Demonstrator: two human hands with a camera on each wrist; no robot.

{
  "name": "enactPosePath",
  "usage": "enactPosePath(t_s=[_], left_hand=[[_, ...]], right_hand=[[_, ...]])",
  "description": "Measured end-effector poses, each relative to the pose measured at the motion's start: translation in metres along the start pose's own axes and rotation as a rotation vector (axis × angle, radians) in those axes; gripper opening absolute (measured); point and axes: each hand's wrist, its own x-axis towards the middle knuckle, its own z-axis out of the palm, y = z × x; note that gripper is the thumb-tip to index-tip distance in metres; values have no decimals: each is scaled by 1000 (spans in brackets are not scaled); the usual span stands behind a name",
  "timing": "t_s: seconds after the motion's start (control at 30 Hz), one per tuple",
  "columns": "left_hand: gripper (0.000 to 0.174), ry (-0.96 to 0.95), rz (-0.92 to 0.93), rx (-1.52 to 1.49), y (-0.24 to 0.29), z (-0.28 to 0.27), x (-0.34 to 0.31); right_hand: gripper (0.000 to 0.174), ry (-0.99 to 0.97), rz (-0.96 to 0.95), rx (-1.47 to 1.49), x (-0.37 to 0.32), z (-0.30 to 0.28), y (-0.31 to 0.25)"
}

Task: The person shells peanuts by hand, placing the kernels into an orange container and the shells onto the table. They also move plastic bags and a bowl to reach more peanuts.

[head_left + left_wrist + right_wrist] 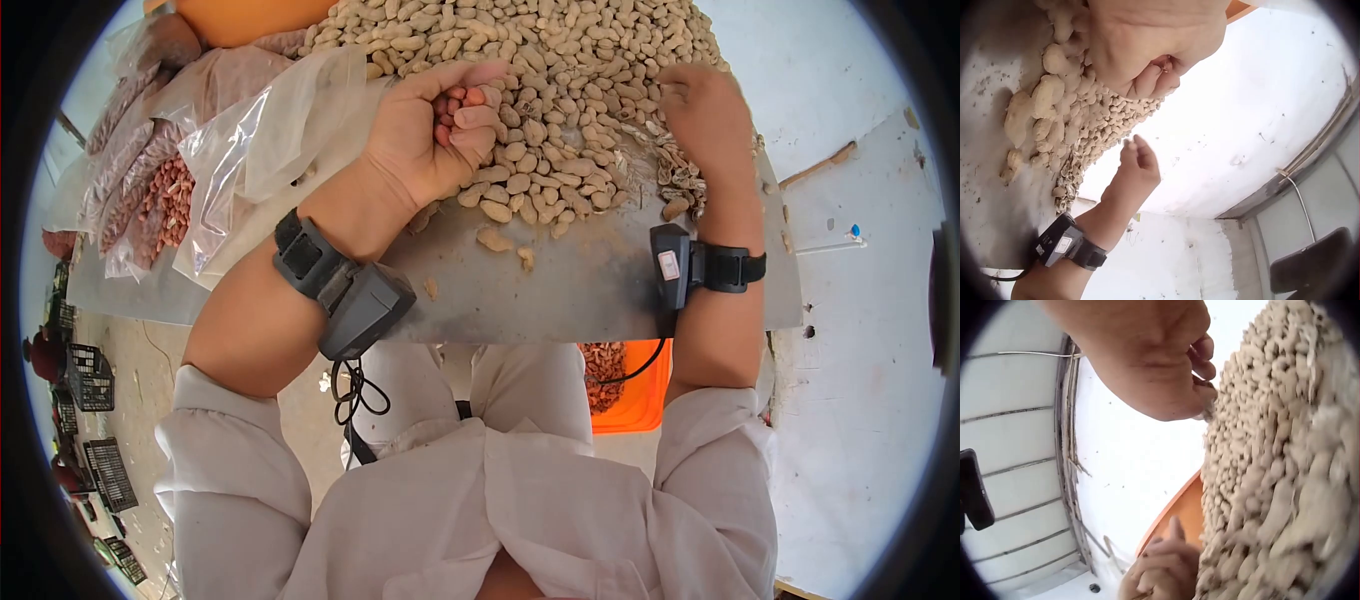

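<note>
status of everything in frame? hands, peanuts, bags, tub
left hand: palm up, fingers curled round red kernels.
right hand: fingertips at peanut pile; grip unclear.
peanut pile: unshelled, heaped on table.
empty shells: broken, loose by right hand.
plastic bags: lying flat, part-filled with shelled nuts.
orange tub: under table, mostly hidden.

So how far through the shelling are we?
Done: bags of red kernels lie at the left, and empty shells are heaped by the right hand. In hand: the left hand cups a few shelled kernels; the right hand touches the pile's edge. Left: most of it, judging by the big pile of unshelled peanuts.
</note>
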Motion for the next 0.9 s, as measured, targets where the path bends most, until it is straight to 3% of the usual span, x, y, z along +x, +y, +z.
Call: enactPosePath(t_s=[0.03,0.13,0.23,0.33,0.43,0.53,0.63,0.73,0.9], left_hand=[[33,10,5,6,1,0,0],[37,20,16,-1,2,-1,-1],[42,4,25,2,3,-4,0],[45,44,40,16,3,0,-2],[45,96,56,7,0,5,-4],[41,125,61,15,0,6,-2],[32,104,27,40,2,2,-1],[23,38,-47,36,0,-4,2],[16,76,20,322,-13,8,-2]], right_hand=[[20,2,0,-120,1,-2,4],[16,-10,31,165,1,-8,-4],[16,-292,-148,494,-4,-10,-30],[16,-644,-193,460,-7,-14,-49],[16,-790,-167,400,-10,-1,-50],[14,-741,-214,436,-10,3,-47],[12,-691,-30,680,-4,-7,-54],[13,-409,50,1200,-10,8,-60],[13,-378,198,1285,-10,5,-76]])
